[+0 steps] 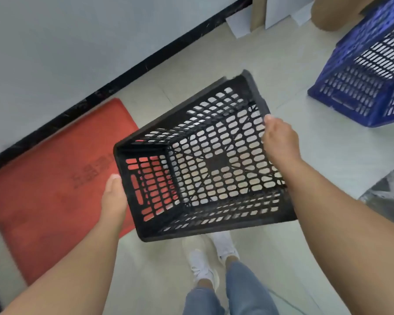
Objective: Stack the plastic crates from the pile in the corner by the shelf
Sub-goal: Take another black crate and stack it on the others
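A black perforated plastic crate (205, 164) hangs in the air above the floor, its open top facing me and its body tilted. My left hand (113, 198) grips its left short side, thumb on the rim. My right hand (279, 139) grips the right long rim. A blue perforated crate (369, 71) lies tipped on the floor at the upper right, its opening turned toward the lower right.
A red floor mat (55, 183) lies against the black skirting (123, 76) of the white wall at left. My feet in white shoes (212, 258) stand below the crate. Cardboard (332, 12) and papers sit at the top right; a grey patterned surface (389, 189) shows at the right edge.
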`<move>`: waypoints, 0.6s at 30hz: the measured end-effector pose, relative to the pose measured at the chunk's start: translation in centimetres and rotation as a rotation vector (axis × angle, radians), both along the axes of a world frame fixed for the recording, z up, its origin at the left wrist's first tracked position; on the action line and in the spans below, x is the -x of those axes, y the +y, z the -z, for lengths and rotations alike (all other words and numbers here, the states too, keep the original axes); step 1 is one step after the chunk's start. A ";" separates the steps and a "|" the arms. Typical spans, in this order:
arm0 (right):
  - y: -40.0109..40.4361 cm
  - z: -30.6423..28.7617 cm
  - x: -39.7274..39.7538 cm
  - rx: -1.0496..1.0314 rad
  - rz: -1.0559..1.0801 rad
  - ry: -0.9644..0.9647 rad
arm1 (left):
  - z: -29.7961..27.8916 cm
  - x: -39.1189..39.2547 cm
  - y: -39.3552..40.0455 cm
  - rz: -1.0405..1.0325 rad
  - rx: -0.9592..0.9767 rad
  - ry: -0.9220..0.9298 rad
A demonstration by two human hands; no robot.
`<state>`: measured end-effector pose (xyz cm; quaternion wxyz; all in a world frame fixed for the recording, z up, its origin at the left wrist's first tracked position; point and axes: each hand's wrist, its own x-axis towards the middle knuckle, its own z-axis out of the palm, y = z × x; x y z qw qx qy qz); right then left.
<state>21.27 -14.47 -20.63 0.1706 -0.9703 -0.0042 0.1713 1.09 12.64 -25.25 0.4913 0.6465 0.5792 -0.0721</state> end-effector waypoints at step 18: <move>-4.9 3.1 -6.3 -0.046 0.385 0.001 | 8.0 -1.7 1.9 -0.280 0.544 0.034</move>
